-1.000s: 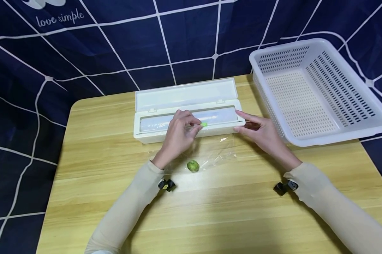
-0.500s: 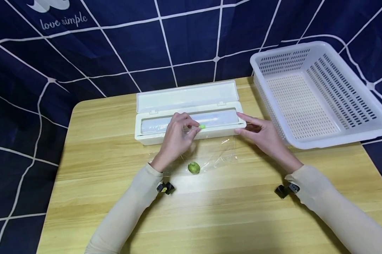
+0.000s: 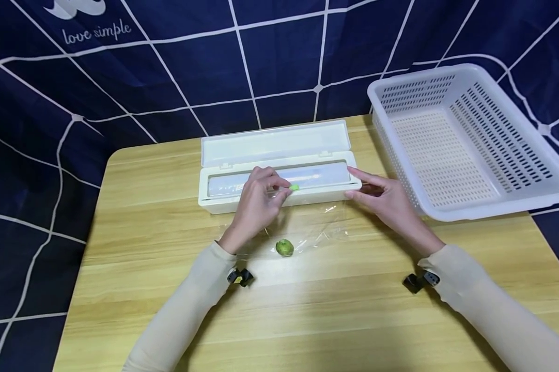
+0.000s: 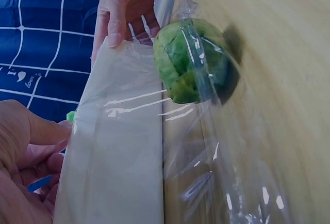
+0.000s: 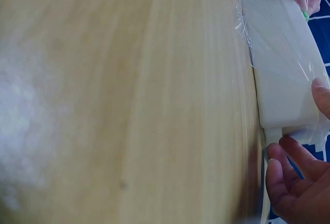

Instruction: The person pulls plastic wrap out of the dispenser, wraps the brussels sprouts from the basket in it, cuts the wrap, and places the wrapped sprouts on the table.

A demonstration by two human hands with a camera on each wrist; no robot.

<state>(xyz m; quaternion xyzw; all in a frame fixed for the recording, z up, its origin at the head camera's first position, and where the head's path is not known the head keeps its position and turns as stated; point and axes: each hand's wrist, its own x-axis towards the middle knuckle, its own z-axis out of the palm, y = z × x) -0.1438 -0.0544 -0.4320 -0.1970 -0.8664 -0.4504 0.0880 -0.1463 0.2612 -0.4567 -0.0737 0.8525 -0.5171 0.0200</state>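
Note:
A white cling film dispenser [image 3: 279, 196] lies across the table with its lid swung back and a film roll [image 3: 316, 175] inside. My left hand [image 3: 260, 199] pinches the small green slider cutter [image 3: 295, 187] on its front edge. At the dispenser's right end, my right hand [image 3: 384, 196] grips the corner, thumb on the front and fingers around the end. Clear cling film [image 4: 191, 182] hangs over the front wall and spreads onto the table. A Brussels sprout [image 3: 284, 247] sits in front of the dispenser; in the left wrist view, film lies over it.
A white slotted plastic basket [image 3: 475, 209] stands at the right, close to my right hand. Behind the wooden table [image 3: 307, 315] hangs a dark blue cloth [image 3: 191, 67] with white lines.
My left hand has slid slightly left along the dispenser's edge with the slider cutter. My right hand keeps its grip on the right end. The head view has shifted a little.

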